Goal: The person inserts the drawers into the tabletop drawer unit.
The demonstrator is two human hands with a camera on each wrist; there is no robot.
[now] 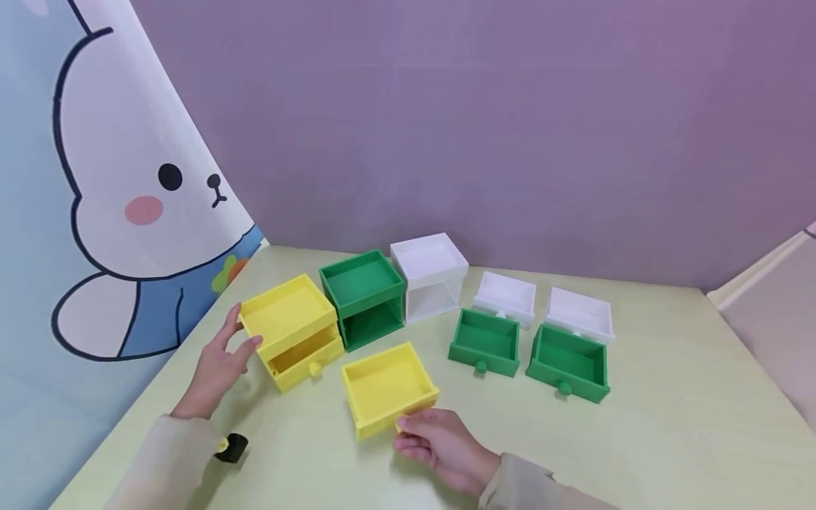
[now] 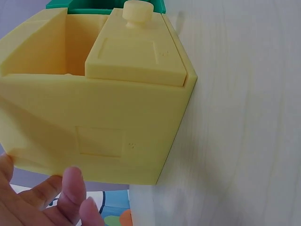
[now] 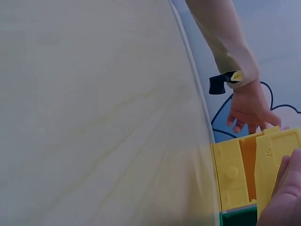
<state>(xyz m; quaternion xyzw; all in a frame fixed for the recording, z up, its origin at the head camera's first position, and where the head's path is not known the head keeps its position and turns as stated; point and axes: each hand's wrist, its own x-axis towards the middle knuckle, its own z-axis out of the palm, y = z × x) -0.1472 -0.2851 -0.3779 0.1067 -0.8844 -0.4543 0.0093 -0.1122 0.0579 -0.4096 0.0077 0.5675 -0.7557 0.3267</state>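
A small yellow cabinet [image 1: 287, 315] stands at the left of the table, its upper slot vacant and a yellow drawer with a round knob [image 1: 315, 369] in its lower slot. My left hand [image 1: 217, 372] holds the cabinet by its left side, thumb near the front corner and fingers toward the back. In front and to the right is a second yellow drawer [image 1: 387, 389], its open top facing up. My right hand [image 1: 440, 450] pinches it at the front, where the knob is hidden by the fingers. Whether this drawer touches the table I cannot tell.
Beside the yellow cabinet stand a green cabinet [image 1: 363, 283] and a white cabinet [image 1: 430, 262], both without drawers. Farther right lie two green drawers [image 1: 487, 340] and two white drawers [image 1: 506, 294]. A purple backdrop [image 1: 478, 142] closes off the back.
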